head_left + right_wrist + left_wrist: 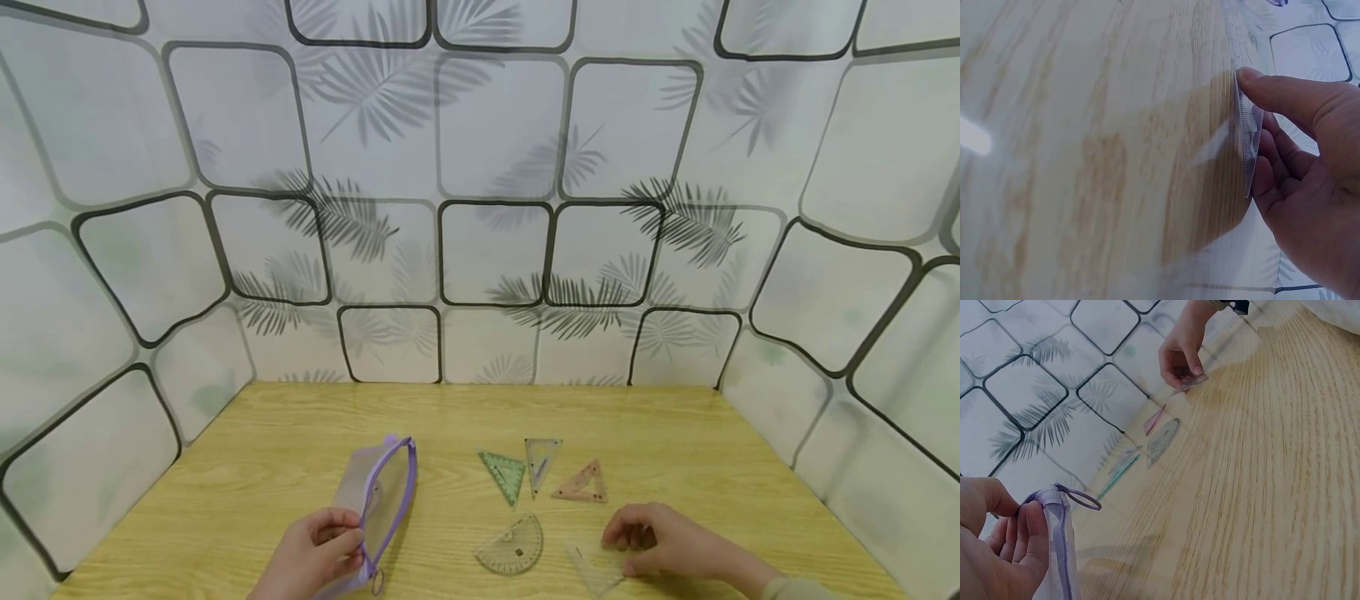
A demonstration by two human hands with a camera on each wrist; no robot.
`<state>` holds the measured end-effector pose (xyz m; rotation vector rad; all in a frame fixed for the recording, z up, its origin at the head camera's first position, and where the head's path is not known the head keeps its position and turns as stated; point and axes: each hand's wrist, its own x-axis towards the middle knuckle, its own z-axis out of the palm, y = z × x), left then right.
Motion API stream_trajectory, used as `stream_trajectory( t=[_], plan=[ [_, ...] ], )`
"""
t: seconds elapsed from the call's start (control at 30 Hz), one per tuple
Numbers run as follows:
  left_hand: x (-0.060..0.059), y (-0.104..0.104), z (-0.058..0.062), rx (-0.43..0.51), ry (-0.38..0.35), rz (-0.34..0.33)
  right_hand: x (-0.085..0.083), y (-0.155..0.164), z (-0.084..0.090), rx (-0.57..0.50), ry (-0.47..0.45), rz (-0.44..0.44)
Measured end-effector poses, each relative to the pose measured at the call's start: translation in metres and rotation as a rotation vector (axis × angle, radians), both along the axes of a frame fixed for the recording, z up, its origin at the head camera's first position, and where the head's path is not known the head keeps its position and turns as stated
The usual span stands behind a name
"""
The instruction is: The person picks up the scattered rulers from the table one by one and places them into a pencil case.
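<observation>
My left hand (311,554) pinches the near edge of a see-through pencil pouch (352,483) with a purple zip, whose mouth gapes toward the right. A ring-shaped zip pull (1083,499) hangs at its near corner. My right hand (660,540) pinches a clear set square (1246,137), thumb on one face and fingertips behind the other. In the head view this set square is tilted beside the hand. Left of it lies a clear protractor (513,546). Beyond that are a green set square (507,477), a pale clear one (541,462) and a pink one (583,483).
The wood-grain tabletop (300,442) spans the whole work area. A patterned curtain (495,250) with dark squares and leaf prints encloses it at the back and both sides. Something round and pale shows inside the pouch.
</observation>
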<state>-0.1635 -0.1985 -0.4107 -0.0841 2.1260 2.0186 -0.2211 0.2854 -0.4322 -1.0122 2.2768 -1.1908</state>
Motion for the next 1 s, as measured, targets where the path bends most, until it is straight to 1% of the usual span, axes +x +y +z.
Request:
stream_trajectory(
  t=[0.13,0.33,0.57,0.67,0.83,1.0],
  plan=[
    [0.000,0.000,0.000,-0.001,-0.009,0.010,-0.001,0.000,0.000,-0.013,-0.018,0.014],
    [0.000,0.000,-0.001,-0.020,0.008,-0.014,-0.003,0.003,0.002,-0.006,-0.030,0.039],
    [0.001,0.000,-0.002,-0.024,0.016,-0.029,-0.007,0.000,0.006,0.004,-0.007,0.066],
    [0.002,0.000,-0.001,-0.027,0.009,-0.025,-0.008,-0.002,0.007,0.006,-0.020,0.044],
    [0.002,0.000,-0.002,-0.023,0.001,-0.026,-0.009,-0.006,0.009,-0.007,-0.101,-0.010],
    [0.002,-0.002,-0.002,-0.014,-0.009,-0.031,-0.010,-0.012,0.009,-0.036,-0.124,-0.015]
  ],
)
